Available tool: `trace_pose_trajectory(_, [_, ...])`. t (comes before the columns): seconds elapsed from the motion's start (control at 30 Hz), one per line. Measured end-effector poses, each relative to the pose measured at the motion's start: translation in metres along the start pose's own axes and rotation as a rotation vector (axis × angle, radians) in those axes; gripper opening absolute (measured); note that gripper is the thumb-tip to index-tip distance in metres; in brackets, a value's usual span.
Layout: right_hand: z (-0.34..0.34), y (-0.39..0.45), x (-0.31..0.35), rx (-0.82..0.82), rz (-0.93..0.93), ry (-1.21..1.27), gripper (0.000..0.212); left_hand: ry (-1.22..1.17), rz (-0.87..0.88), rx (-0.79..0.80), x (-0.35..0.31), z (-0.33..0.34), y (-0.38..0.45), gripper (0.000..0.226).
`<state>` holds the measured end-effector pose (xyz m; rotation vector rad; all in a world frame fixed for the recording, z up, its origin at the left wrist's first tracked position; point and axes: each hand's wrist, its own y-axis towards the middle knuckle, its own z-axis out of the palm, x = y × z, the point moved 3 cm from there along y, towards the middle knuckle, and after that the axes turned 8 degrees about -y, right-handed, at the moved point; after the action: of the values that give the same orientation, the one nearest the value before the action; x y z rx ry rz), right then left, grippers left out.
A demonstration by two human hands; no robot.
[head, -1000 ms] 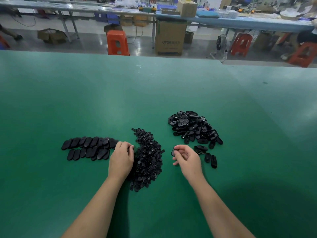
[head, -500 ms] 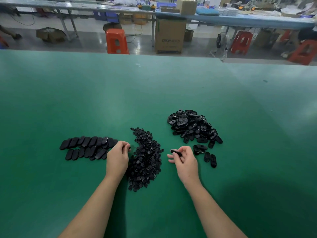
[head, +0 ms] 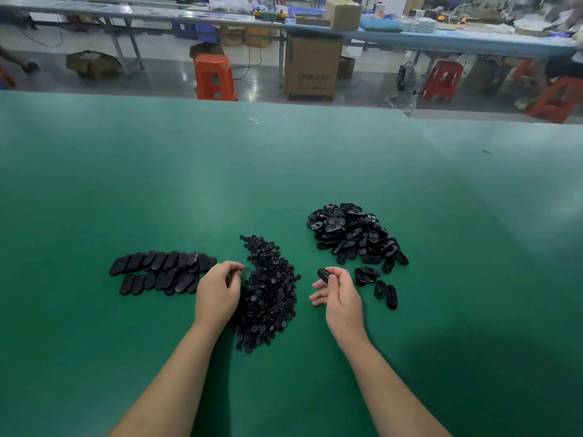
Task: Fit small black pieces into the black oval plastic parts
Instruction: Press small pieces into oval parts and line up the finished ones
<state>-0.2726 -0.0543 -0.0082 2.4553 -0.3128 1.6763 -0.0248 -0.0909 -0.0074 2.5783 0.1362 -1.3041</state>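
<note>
A wide green work mat (head: 220, 171) covers the table. Beyond its far edge, an orange plastic stool (head: 214, 77) stands near a tall brown cardboard box (head: 313, 69). Behind them runs a long blue-topped bench (head: 441, 42).

One head-worn view — looking forward and down, close over the green table (head: 284, 184).

The left hand (head: 217, 291) now sits lifted off the heap of small pieces (head: 268, 294), fingertips curled together. The right hand (head: 340, 298) holds its oval part (head: 325, 274) higher, fingers spread.
</note>
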Motion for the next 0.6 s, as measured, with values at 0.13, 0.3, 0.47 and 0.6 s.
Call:
trace_pose_trajectory(0.13, [-0.0014, 0.0002, -0.0013, 0.017, 0.012, -0.039, 0.025, -0.008, -0.001, -0.001, -0.0006, -0.0008, -0.0007, 0.016])
trace_pose_trajectory(0.3, [-0.0029, 0.0022, 0.0, 0.04, 0.039, -0.038, 0.018, 0.0, 0.023, -0.01, -0.0026, -0.0019, -0.0011, 0.015])
trace_pose_trajectory(0.47, [-0.0031, 0.0014, 0.0004, 0.067, 0.057, -0.03, 0.025, 0.008, 0.031, -0.007, -0.0018, -0.001, -0.0007, 0.018])
trace_pose_trajectory(0.6, [-0.0026, 0.0023, 0.004, 0.083, 0.051, -0.009, 0.023, -0.042, -0.011, 0.007, -0.0021, -0.002, -0.0001, 0.021])
